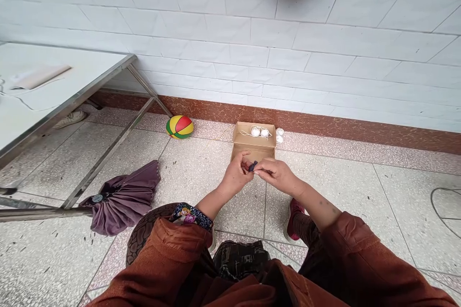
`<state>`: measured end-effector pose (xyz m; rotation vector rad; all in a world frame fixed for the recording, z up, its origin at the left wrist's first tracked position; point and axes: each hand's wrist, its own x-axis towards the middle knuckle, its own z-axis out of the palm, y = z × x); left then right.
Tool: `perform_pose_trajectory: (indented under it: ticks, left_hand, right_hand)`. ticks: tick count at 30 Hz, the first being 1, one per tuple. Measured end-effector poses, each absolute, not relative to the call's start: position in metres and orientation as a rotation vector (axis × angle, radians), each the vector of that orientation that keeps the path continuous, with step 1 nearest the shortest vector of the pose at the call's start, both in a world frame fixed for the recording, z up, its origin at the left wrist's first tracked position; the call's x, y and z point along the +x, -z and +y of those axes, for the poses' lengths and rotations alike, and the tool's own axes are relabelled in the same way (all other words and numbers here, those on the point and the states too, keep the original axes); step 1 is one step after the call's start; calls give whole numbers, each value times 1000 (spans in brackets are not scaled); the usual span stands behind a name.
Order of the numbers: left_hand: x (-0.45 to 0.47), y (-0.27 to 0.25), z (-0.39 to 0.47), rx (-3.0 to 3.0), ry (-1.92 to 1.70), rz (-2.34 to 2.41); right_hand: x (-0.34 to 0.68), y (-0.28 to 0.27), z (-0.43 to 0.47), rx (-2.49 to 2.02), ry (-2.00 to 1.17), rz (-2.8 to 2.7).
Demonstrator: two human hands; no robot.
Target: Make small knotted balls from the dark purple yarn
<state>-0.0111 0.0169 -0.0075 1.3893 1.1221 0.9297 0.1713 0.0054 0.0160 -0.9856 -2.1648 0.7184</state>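
Observation:
Both my hands meet in front of me, low over an open cardboard box [254, 140]. In the curled fingers of my left hand [234, 175] is a small dark blue bundle [253, 166], which looks like thread or cloth; its exact kind is too small to make out. My right hand [279, 174] pinches the bundle's near right side between thumb and fingers. Two white balls [264, 133] with loose white string lie in the far part of the box. More white balls [280, 135] rest on the floor against its right side.
A striped ball [179, 127] lies by the wall. At left stands a metal-framed table [97, 57] with a folded paper-like item [45, 76] on it. A folded purple umbrella [124, 196] leans near its leg. A dark bag [240, 259] sits between my legs. A wire frame [446, 217] is at right.

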Motion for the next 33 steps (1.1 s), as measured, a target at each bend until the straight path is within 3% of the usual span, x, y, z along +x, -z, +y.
perform_pose_trajectory:
  ticks: [7, 13, 19, 24, 33]
  left_hand:
    - [-12, -5, 12, 1285, -931, 794]
    - [-14, 0, 19, 1038, -1079, 859]
    - [-13, 15, 22, 1246, -1009, 1126]
    - [-10, 10, 14, 1471, -839, 1027]
    - [-12, -2, 12, 1381, -779, 803]
  right_hand:
    - [177, -7, 16, -1186, -746, -1952]
    - [170, -1, 7, -1210, -714, -2082]
    - [171, -8, 2, -1015, -642, -2311]
    - [178, -9, 11, -1079, -624, -2207]
    - [180, -10, 14, -1178, -966, -1937]
